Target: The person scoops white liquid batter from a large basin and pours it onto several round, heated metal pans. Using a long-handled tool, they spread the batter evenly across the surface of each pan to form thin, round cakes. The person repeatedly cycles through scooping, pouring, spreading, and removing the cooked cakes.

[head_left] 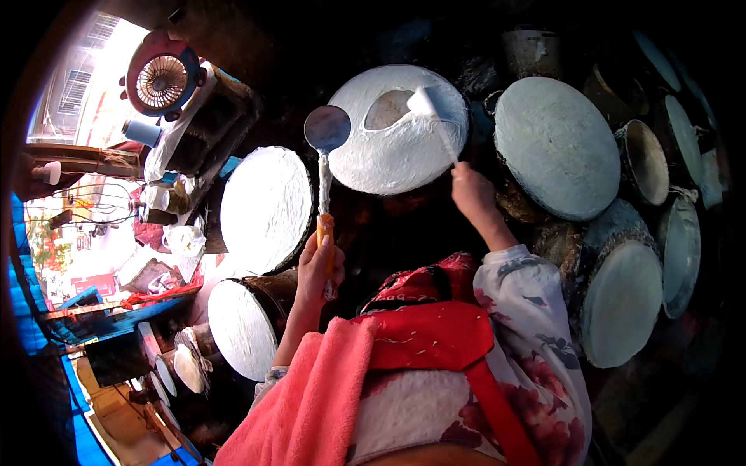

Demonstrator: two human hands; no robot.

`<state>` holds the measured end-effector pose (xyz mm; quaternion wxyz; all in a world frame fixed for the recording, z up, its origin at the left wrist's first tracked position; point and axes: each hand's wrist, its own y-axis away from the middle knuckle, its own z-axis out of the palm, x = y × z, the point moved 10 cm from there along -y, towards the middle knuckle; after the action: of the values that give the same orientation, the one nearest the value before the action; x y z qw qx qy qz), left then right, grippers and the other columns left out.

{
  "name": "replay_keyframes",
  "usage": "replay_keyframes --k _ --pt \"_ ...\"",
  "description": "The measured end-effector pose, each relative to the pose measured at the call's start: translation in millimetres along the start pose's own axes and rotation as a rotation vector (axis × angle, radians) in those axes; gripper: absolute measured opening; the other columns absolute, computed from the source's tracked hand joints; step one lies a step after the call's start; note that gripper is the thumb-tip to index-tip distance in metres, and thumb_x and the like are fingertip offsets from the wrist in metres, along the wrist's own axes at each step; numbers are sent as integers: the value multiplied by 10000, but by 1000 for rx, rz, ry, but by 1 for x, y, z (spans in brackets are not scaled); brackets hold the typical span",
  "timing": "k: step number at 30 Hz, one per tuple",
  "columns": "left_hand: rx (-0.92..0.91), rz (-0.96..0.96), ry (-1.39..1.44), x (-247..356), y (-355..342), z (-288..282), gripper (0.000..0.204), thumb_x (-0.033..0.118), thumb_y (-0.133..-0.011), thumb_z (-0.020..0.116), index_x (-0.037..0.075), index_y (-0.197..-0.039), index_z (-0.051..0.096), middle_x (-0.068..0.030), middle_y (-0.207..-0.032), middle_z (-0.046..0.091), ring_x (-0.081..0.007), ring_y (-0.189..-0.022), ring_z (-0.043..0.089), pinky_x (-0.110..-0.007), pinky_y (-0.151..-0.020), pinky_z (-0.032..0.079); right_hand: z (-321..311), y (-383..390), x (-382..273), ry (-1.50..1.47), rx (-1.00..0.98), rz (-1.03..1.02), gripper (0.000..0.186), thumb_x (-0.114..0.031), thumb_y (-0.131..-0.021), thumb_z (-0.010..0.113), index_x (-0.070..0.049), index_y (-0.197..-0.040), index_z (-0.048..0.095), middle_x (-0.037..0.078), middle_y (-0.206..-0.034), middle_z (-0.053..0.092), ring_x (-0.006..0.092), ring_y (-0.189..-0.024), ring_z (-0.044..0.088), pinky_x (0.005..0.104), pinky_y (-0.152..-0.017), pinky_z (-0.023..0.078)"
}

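Observation:
My left hand (pixel 318 264) grips the orange handle of a long tool (pixel 326 128) with a round metal head and a white-smeared shaft, held upright left of a large round white-coated surface (pixel 365 159). My right hand (pixel 474 194) grips the pale handle of a flat white scraper or brush (pixel 423 102). Its head lies on that coated surface at the right edge of an oval patch (pixel 382 111) where the coating is absent or thin.
White-topped round pans or lids (pixel 264 210), (pixel 556 144) surround me, with more stacked vessels (pixel 645 163) at the right. A fan (pixel 159 78) and a blue cup (pixel 141 132) are at the upper left, above a cluttered bright area. A pink cloth (pixel 295 404) hangs over my front.

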<state>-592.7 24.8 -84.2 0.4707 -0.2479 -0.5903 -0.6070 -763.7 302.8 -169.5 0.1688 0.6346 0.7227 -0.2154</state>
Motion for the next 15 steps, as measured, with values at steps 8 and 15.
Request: replay_keyframes --k 8,15 --pt "-22 -96 -22 2 -8 -1 353 316 -968 477 118 -1257 433 -39 -664 500 -130 -407 463 -230 -361 358 21 0 -21 10 -121 -2 155 -177 -873 485 -41 -889 555 202 -785 660 368 -775 656 481 -702 517" --pt "-45 -120 -10 12 -8 1 357 347 -967 469 121 -1243 451 -36 -648 494 -126 -406 465 -228 -357 354 12 -14 -5 87 -97 -24 152 -147 -887 449 -33 -890 549 194 -751 659 374 -732 656 468 -659 519"
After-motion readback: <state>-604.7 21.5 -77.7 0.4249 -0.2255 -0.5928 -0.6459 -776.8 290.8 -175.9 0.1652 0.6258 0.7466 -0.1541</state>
